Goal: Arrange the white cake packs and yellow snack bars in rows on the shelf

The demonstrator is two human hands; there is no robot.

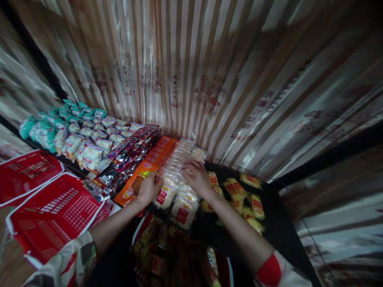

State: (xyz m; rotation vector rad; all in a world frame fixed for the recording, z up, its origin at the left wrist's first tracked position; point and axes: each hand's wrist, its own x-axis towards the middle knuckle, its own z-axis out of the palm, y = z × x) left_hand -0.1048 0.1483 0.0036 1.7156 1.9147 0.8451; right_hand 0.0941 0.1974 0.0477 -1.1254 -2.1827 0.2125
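Note:
Two rows of clear packs with round white food and red labels (183,213) lie overlapped on the black table (278,223). My left hand (149,188) is closed at the left edge of these rows, beside flat orange packs (155,157). What its fingers hold, if anything, is hidden. Over the right row, my right hand (197,178) has its fingers bent down and closed on a clear pack. Small yellow packs with red labels (235,187) lie scattered to the right of my right hand.
Rows of white striped packs (89,155), teal packs (44,133) and dark shiny packs (119,163) fill the left side. Red baskets (54,219) stand at the lower left. Below my arms, another basket holds packaged food (157,263). Striped sheeting (185,71) hangs behind.

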